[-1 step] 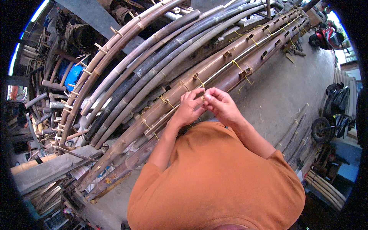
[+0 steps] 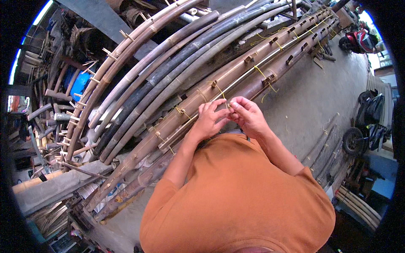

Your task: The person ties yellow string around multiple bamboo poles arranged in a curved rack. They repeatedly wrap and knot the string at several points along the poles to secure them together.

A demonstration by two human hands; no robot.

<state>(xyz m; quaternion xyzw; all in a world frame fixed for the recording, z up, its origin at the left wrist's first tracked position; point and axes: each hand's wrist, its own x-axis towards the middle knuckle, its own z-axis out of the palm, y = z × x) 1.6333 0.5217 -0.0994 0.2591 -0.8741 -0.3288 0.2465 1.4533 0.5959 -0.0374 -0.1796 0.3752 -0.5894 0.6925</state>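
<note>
In front of my chest, above two long brown bamboo poles, my hands meet at a thin yellow string (image 2: 228,103). My right hand (image 2: 249,117) pinches it between thumb and fingertips. Close against it, my left hand (image 2: 208,120) has thumb and fingers curved in around the same spot; the fingertips partly hide what they hold. The upper bamboo pole (image 2: 234,67) has square notches and yellow string ties along it. A second, darker bamboo pole (image 2: 249,87) lies parallel, with a pale thin strip (image 2: 239,80) between the two.
Several curved bamboo poles (image 2: 185,57) lie beyond, one pair set with short pegs. A blue bundle (image 2: 80,86) sits among stacked wood at the left. To the right are a grey floor (image 2: 291,103), a red motorcycle (image 2: 363,42), another wheeled vehicle (image 2: 367,139) and thin poles (image 2: 325,143).
My right hand has shifted slightly to the right, and its fingertips are a little higher. My left hand's fingers have spread slightly. The poles have not moved.
</note>
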